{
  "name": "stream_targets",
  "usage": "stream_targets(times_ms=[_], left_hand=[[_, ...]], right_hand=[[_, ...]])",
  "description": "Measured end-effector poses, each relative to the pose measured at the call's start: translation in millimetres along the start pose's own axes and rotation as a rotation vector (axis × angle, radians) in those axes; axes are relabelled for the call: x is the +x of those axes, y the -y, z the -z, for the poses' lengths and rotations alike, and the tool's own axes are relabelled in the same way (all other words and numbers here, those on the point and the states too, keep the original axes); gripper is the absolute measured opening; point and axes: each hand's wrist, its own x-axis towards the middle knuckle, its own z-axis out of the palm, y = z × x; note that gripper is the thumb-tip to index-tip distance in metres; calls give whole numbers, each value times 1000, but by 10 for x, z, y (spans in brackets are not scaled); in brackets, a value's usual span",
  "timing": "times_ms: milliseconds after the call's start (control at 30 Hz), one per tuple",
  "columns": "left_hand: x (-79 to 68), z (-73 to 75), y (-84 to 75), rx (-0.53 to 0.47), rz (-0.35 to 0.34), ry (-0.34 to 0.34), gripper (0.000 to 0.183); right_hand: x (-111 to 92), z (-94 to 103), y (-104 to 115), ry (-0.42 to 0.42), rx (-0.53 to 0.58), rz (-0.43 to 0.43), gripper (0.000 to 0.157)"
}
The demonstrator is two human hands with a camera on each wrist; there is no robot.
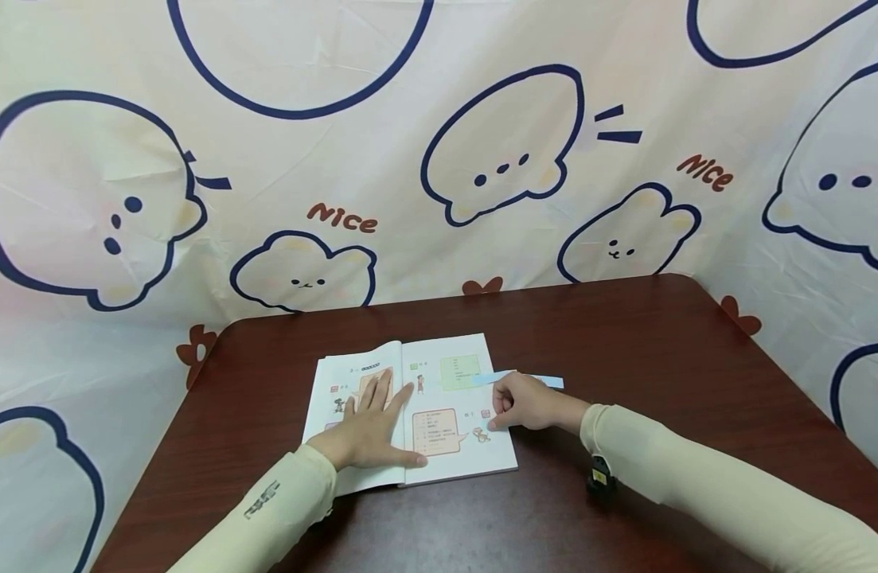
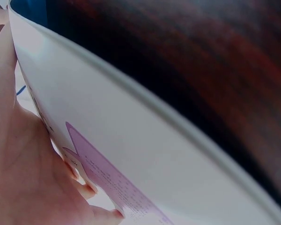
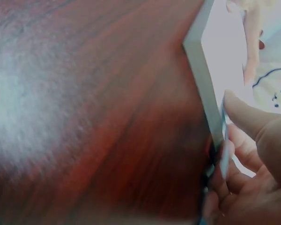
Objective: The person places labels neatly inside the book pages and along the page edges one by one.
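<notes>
An open book (image 1: 453,398) with printed text and small cartoon figures lies on the table. My left hand (image 1: 370,430) rests spread across its left page and centre fold, fingers straight. In the left wrist view, the left page (image 2: 112,103) curves up beside the palm. At the book's right edge, my right hand (image 1: 524,400) has curled fingers and pinches a light blue paper strip (image 1: 549,381). The strip's left end lies over the right page, near a green text box. The right wrist view shows the thumb (image 3: 248,115) at the page edge, with the other fingers curled below.
The dark reddish-brown wooden table (image 1: 625,342) extends around the book, with rounded far corners. A pale curtain (image 1: 396,159) with cartoon drawings hangs behind and at both sides. A small black device (image 1: 600,476) is strapped under the right wrist.
</notes>
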Motion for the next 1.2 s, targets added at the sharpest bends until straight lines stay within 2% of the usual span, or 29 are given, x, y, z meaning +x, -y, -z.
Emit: stream_targets(times_ms=[167, 533, 633, 800, 900, 1067, 1200], left_hand=[[-1, 0, -5, -6, 4, 3, 124], [4, 1, -19, -4, 6, 3, 124], [-2, 5, -14, -5, 8, 4, 124], [-1, 9, -8, -1, 7, 5, 124], [-5, 11, -6, 1, 11, 10, 124], [-10, 15, -8, -1, 12, 11, 124], [-5, 6, -7, 0, 9, 10, 124]], right_hand=[[-25, 82, -40, 41, 45, 54, 17], [-45, 166, -133, 90, 66, 133, 15], [-32, 104, -105, 43, 35, 99, 19], [-2, -34, -16, -86, -66, -3, 33], [14, -81, 35, -133, -99, -58, 37], [30, -94, 89, -145, -112, -116, 39], [29, -64, 64, -108, -77, -99, 37]])
